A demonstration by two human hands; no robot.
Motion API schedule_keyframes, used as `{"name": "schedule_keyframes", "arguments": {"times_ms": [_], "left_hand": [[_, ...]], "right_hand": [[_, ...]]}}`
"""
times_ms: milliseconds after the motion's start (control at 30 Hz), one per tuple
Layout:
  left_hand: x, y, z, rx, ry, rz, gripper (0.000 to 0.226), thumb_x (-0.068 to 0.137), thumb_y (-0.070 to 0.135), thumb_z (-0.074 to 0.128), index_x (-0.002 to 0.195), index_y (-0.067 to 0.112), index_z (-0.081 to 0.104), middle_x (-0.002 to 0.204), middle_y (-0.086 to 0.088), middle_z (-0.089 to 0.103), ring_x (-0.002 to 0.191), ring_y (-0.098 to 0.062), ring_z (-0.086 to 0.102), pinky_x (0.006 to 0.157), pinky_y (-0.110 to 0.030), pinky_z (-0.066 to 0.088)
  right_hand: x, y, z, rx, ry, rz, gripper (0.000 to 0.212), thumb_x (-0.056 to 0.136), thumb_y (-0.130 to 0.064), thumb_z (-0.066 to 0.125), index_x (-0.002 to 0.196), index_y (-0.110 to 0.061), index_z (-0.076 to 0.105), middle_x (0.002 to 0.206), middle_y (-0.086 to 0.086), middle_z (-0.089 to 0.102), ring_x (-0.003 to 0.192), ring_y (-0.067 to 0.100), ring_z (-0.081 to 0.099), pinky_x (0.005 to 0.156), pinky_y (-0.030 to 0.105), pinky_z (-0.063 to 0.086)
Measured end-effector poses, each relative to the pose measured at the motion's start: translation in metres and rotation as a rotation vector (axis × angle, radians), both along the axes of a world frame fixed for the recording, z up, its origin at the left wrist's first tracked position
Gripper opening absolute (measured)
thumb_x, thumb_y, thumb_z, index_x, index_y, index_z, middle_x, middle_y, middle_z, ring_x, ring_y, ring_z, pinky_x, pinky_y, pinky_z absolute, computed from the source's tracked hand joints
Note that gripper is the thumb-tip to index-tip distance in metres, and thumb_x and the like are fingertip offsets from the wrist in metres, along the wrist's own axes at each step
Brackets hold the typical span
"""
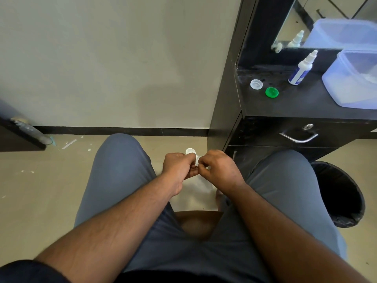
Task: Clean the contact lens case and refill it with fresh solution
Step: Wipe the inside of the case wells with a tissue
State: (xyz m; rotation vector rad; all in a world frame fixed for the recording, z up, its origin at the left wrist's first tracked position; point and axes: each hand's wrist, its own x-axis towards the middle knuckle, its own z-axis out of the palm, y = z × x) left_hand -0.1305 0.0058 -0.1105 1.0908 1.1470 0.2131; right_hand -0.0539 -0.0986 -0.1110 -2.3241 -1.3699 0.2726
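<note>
Our fingers are curled in on both sides, and between them we hold the contact lens case (192,155) low over the gap between our knees. Our left hand (178,166) pinches it from the left, our right hand (219,167) from the right, knuckles nearly touching. One round white well pokes out above the left fingertips; the rest of the case is hidden behind our fingers, so we cannot tell how the right fingers sit on it.

Around the hands there is free space: bare floor ahead up to the dark skirting, our thighs to either side. To the right the black vanity unit (285,107) closes in, its corner edge and drawer handle (298,138) near our right hand. A black lined bin (342,193) stands beside our right knee.

On the vanity top, well apart from the hands, lie a white cap (256,84) and a green cap (272,92), just beside each other near the left edge. Behind them stands the solution bottle (302,68), and to its right a translucent plastic tub (353,78). A mirror (310,23) backs the top.
</note>
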Motion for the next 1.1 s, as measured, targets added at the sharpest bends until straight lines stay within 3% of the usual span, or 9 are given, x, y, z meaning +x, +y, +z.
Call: {"name": "schedule_keyframes", "arguments": {"times_ms": [133, 233, 367, 500, 600, 667, 733, 867, 1100], "left_hand": [[-0.001, -0.002, 0.004, 0.043, 0.004, -0.029, 0.010, 0.082, -0.002, 0.061, 0.073, -0.002, 0.065, 0.069, -0.014, 0.065, 0.059, -0.020, 0.067, 0.073, -0.037, 0.061], [-0.003, -0.005, 0.004, 0.121, -0.029, -0.069, 0.019, 0.081, 0.000, 0.062, 0.063, 0.003, 0.063, 0.060, -0.008, 0.061, 0.057, -0.017, 0.061, 0.064, -0.031, 0.058], [-0.002, -0.006, -0.001, 0.366, -0.098, -0.141, 0.031, 0.082, 0.002, 0.064, 0.052, 0.009, 0.056, 0.052, -0.003, 0.051, 0.058, -0.016, 0.055, 0.066, -0.030, 0.059], [-0.001, -0.008, -0.003, 0.460, -0.110, -0.203, 0.035, 0.081, 0.004, 0.065, 0.049, 0.015, 0.054, 0.053, -0.003, 0.049, 0.057, -0.017, 0.049, 0.059, -0.026, 0.049], [0.000, -0.003, 0.001, 0.373, -0.099, -0.167, 0.027, 0.080, 0.004, 0.065, 0.056, 0.009, 0.056, 0.063, -0.011, 0.056, 0.064, -0.018, 0.057, 0.066, -0.034, 0.056], [0.001, 0.003, 0.005, 0.257, -0.136, -0.135, 0.027, 0.080, 0.000, 0.062, 0.055, 0.008, 0.054, 0.068, -0.007, 0.061, 0.068, -0.017, 0.062, 0.071, -0.032, 0.059], [0.001, 0.008, 0.008, 0.203, -0.158, -0.119, 0.032, 0.079, -0.003, 0.061, 0.050, 0.010, 0.054, 0.077, -0.008, 0.066, 0.073, -0.019, 0.065, 0.077, -0.036, 0.060], [0.001, 0.011, 0.011, 0.152, -0.179, -0.104, 0.036, 0.079, -0.008, 0.057, 0.048, 0.008, 0.050, 0.085, -0.013, 0.068, 0.076, -0.025, 0.071, 0.078, -0.043, 0.060], [0.003, 0.019, 0.017, -0.068, -0.171, -0.108, 0.014, 0.083, -0.008, 0.054, 0.071, -0.002, 0.058, 0.061, -0.013, 0.059, 0.055, -0.023, 0.065, 0.059, -0.032, 0.061]], "right_hand": [[-0.004, 0.003, 0.002, -0.014, 0.080, -0.083, 0.018, 0.092, -0.024, 0.056, 0.090, -0.015, 0.071, 0.087, 0.000, 0.062, 0.082, 0.012, 0.053, 0.073, 0.025, 0.048], [-0.008, 0.003, 0.001, 0.072, 0.186, -0.218, 0.015, 0.088, -0.020, 0.059, 0.080, -0.013, 0.069, 0.081, 0.001, 0.061, 0.074, 0.013, 0.055, 0.068, 0.028, 0.050], [-0.015, 0.004, 0.002, 0.262, 0.481, -0.475, 0.019, 0.087, -0.014, 0.062, 0.069, -0.013, 0.068, 0.065, 0.001, 0.062, 0.059, 0.011, 0.056, 0.059, 0.026, 0.052], [-0.010, 0.001, 0.006, 0.440, 0.790, -0.649, 0.013, 0.087, -0.011, 0.064, 0.077, -0.009, 0.071, 0.073, 0.007, 0.068, 0.063, 0.009, 0.059, 0.060, 0.022, 0.050], [0.002, -0.004, 0.014, 0.623, 1.050, -0.784, 0.010, 0.086, -0.013, 0.066, 0.079, -0.008, 0.070, 0.064, 0.003, 0.060, 0.055, 0.010, 0.052, 0.054, 0.023, 0.046], [0.010, -0.006, 0.019, 0.707, 1.130, -0.834, 0.010, 0.087, -0.012, 0.065, 0.079, -0.008, 0.068, 0.060, 0.000, 0.053, 0.051, 0.008, 0.045, 0.048, 0.019, 0.043], [0.016, -0.008, 0.022, 0.748, 1.141, -0.840, 0.012, 0.088, -0.014, 0.064, 0.078, -0.010, 0.068, 0.061, 0.001, 0.053, 0.052, 0.007, 0.045, 0.048, 0.018, 0.044], [0.016, -0.008, 0.022, 0.711, 1.014, -0.771, 0.011, 0.088, -0.016, 0.064, 0.079, -0.015, 0.070, 0.073, -0.002, 0.063, 0.067, 0.009, 0.057, 0.065, 0.024, 0.052], [0.011, -0.011, 0.011, 0.346, 0.526, -0.213, 0.009, 0.085, -0.013, 0.068, 0.092, -0.015, 0.073, 0.086, -0.006, 0.065, 0.080, 0.007, 0.061, 0.071, 0.016, 0.052]]}}
